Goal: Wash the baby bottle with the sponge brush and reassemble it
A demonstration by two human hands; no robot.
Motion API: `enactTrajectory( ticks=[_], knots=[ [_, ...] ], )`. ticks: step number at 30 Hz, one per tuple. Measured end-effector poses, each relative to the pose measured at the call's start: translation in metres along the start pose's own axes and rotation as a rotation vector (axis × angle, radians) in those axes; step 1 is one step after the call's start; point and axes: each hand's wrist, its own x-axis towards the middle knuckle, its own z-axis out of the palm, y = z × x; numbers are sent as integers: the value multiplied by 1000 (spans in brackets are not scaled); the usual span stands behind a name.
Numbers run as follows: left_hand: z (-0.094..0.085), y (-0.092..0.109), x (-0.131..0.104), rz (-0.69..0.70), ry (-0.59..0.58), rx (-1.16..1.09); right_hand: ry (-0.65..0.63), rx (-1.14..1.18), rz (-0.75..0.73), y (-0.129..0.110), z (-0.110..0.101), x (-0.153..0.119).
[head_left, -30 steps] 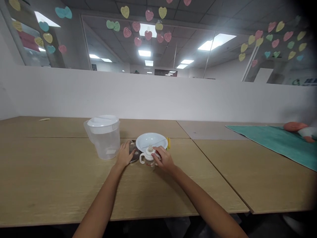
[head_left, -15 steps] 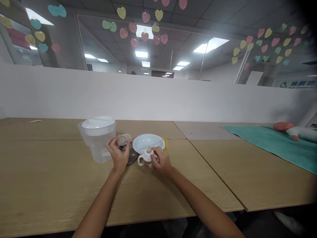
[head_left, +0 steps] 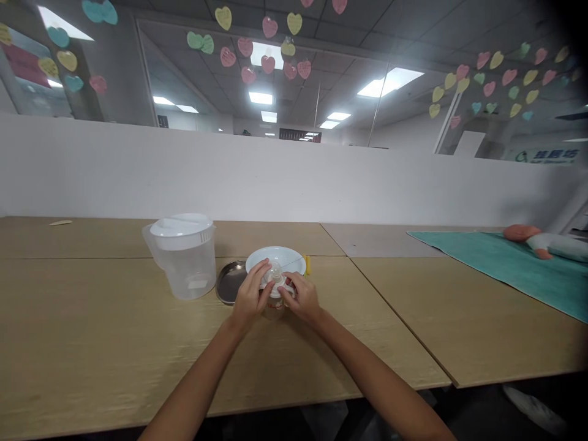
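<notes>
A baby bottle (head_left: pixel 274 307) with a white collar and side handles stands upright on the table in front of me. Over its nipple sits a clear dome cap (head_left: pixel 274 271), which my left hand (head_left: pixel 249 296) grips from the left side. My right hand (head_left: pixel 302 296) is closed on the bottle's white collar and handle at the right. Fingers of both hands partly cover the collar, so whether the cap is fully seated cannot be seen. Just behind the bottle is a white bowl (head_left: pixel 257 256), and left of it a dark round metal tray (head_left: pixel 226 285).
A translucent pitcher (head_left: pixel 190 266) with a white lid stands to the left. Something yellow (head_left: pixel 307 265) shows beside the bowl. At the right lie a teal mat (head_left: pixel 514 263) and a plush toy (head_left: pixel 551 244). A white partition (head_left: pixel 285 180) runs behind the table (head_left: pixel 114 343).
My left hand has moved right with the clear dome cap, from above the metal tray onto the bottle's top. My right hand has stayed at the bottle.
</notes>
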Motion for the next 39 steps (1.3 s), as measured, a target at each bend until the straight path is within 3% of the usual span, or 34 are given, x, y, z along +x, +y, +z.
enactTrajectory(
  ticks=[5, 11, 13, 22, 39],
  knots=[
    [3, 1, -6, 13, -24, -21, 39, 4, 63, 4, 0, -3],
    [10, -1, -11, 30, -5, -42, 24, -36, -225, 0, 0, 0],
    [10, -1, -10, 65, -22, -27, 47, -25, -252, -2, 2, 0],
    [13, -6, -12, -34, -149, -67, 47, 55, -99, -3, 7, -4],
    [19, -11, -12, -69, -116, -110, 139, 60, -21, -15, 9, -2]
  ],
)
